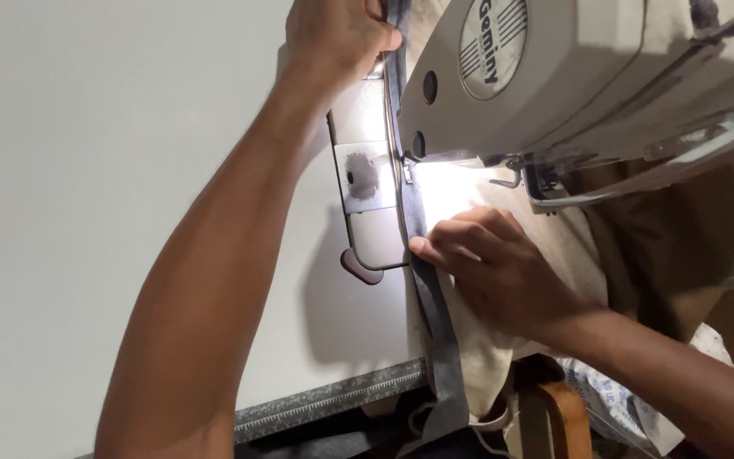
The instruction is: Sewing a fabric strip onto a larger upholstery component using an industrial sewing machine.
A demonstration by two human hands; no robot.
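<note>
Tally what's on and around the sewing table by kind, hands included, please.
Hands: 2, left hand and right hand
Sewing machine: 1
Metal plate: 1
Grey strip: 1
Beige cloth: 1
Brown cloth: 1
Table: 1
Total: 8
</note>
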